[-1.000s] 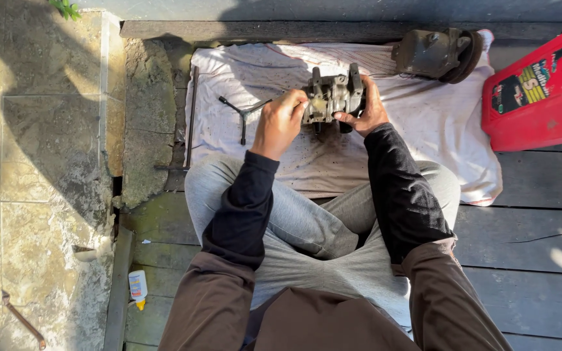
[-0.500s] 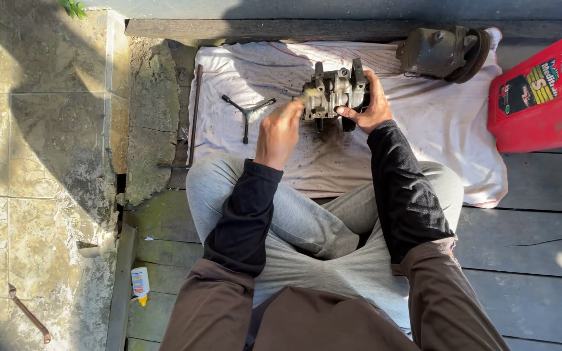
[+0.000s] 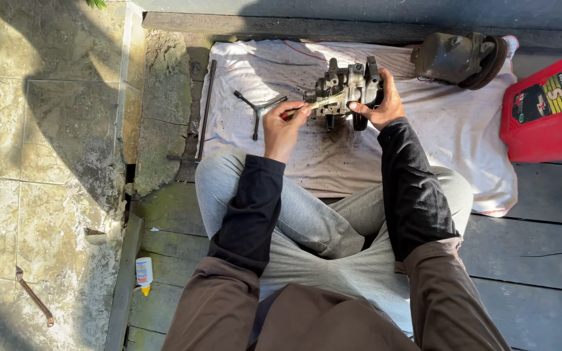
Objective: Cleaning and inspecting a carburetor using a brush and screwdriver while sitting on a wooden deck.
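Head view: both hands on a grimy metal engine part (image 3: 349, 88) over the white cloth (image 3: 450, 130).
Right hand (image 3: 378, 104) clasps the part's right side; left hand (image 3: 284, 123), just left of it, pinches a small brush (image 3: 317, 104) against it.

The setting is outdoors, in strong sunlight with long, hard shadows. The floor on the right is weathered grey wooden decking (image 3: 541, 214), its boards running across the view, with a bright patch of sun at the right edge. A dark wooden beam (image 3: 274, 27) borders the far end. On the left lies pale stone paving (image 3: 40, 162), stained and mottled, with sunlit patches between shadows. A rough, mossy concrete edge (image 3: 157, 136) separates paving from decking. A stained white cloth (image 3: 463, 130) is spread over the boards, partly shaded along its near side.
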